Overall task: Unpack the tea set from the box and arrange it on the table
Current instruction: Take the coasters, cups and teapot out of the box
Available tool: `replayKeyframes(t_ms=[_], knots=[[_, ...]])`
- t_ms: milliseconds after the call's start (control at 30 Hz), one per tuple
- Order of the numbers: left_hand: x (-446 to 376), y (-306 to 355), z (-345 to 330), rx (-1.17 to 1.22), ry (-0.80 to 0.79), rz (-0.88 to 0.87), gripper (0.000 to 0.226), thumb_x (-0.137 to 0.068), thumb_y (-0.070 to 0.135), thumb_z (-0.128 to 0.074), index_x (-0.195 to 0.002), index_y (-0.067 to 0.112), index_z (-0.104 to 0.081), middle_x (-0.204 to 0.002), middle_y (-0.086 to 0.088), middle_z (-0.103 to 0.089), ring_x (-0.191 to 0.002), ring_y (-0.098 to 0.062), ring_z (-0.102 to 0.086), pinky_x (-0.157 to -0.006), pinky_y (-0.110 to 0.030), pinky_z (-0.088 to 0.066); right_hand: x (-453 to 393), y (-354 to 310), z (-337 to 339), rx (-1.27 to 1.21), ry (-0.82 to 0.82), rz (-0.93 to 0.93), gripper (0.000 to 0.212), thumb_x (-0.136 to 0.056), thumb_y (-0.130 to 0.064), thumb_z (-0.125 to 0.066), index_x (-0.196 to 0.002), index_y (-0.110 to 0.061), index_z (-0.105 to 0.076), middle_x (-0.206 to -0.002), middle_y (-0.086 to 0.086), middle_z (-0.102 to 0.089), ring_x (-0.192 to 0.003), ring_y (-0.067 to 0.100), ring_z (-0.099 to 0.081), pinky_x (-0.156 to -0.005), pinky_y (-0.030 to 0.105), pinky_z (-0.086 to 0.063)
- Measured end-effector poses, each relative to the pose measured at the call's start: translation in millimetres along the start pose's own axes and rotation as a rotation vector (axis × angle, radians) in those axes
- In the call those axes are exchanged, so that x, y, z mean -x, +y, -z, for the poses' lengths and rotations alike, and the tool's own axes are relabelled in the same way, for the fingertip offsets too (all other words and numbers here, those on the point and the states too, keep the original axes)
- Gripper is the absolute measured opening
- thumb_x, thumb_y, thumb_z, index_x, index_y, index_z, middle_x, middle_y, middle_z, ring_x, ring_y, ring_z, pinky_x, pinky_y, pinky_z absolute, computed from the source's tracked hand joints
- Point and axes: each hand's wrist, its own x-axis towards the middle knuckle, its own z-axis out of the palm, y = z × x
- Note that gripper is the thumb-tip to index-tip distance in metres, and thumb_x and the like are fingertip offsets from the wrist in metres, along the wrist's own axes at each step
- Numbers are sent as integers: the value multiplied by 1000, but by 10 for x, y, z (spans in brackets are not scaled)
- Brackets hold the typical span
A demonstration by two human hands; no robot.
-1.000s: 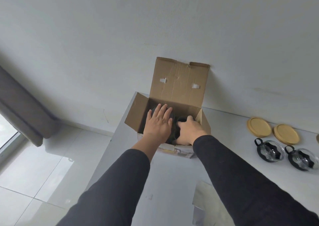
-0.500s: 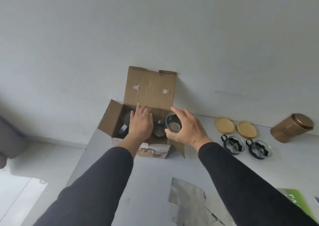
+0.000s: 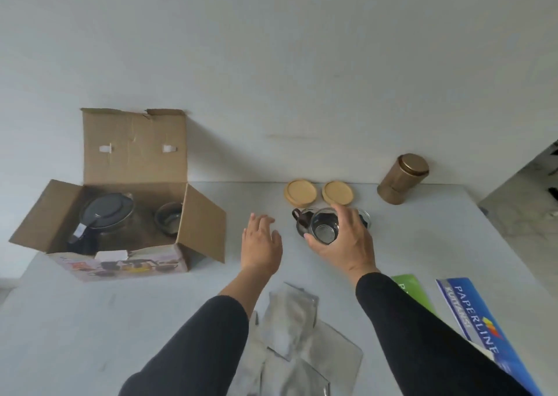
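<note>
Gripping a small clear glass cup (image 3: pixel 324 229) with thumb and fingers curled round its rim, the person's right hand (image 3: pixel 345 240) holds it in the centre-right of the frame, above the grey table (image 3: pixel 90 320). The cup is round, transparent and seen from above, its base showing pale through the glass. Just behind it, partly hidden by the hand, stand two more glass cups with dark handles, one (image 3: pixel 302 219) to the left with its handle loop visible, the other (image 3: pixel 363 217) only a sliver of rim at the right. Beyond them, two round wooden lids (image 3: pixel 300 191) (image 3: pixel 338 192) lie flat side by side near the wall. The left hand (image 3: pixel 261 244) hovers palm-down in mid-frame with fingers spread and relaxed, holding nothing. In the left of the frame sits the open cardboard box (image 3: pixel 133 154), its rear flap upright against the wall and side flaps splayed; inside are a glass teapot with a dark lid (image 3: pixel 107 211) and, to its right, another glass cup (image 3: pixel 169 219). A bronze-coloured metal canister (image 3: pixel 403 178) stands at the upper right by the wall. Crumpled silvery wrapping (image 3: pixel 299 335) lies at the bottom centre, with a green packet (image 3: pixel 407 287) and a blue one printed "PAPERLINE" (image 3: pixel 471 314) at the lower right.
</note>
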Motion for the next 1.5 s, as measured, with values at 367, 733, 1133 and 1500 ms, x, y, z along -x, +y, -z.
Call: replayKeyframes(t_ms=[367,733,1133,1500], knots=[[250,352,-1061,-293,-349,373,83,-92,35,-53,-151,7,-1,-160,-6,5,-148,-26,10,-118,-44,-12,228,1295,11,88,-134,-221,87,-62,-61,-75,-129,-16,-45,-110,6,-51,-102,25,-55,-76,34,-50],[122,353,-1113,-465,-440,372,99,-88,44,-61,-152,8,6,-160,-5,14,-148,-25,9,-116,-42,-18,170,1440,-220,30,-236,-226,90,-61,-62,-77,-130,-15,-42,-114,7,-50,-107,26,-51,-80,37,-51],[88,291,-1110,-514,-462,328,103,-86,47,-63,-152,9,8,-160,-2,13,-148,-23,7,-117,-41,-21,144,1485,-299,80,-314,-324,96,-65,-61,-74,-139,-17,-31,-125,10,-48,-117,30,-49,-88,40,-45],[-197,417,-470,-419,-416,199,58,-94,38,-52,-145,16,-32,-148,-6,-36,-135,-25,-38,-104,-36,-36,-233,936,-4,156,45,13,54,-78,-49,-49,-113,-9,-57,-100,10,-59,-93,28,-56,-70,40,-46]])
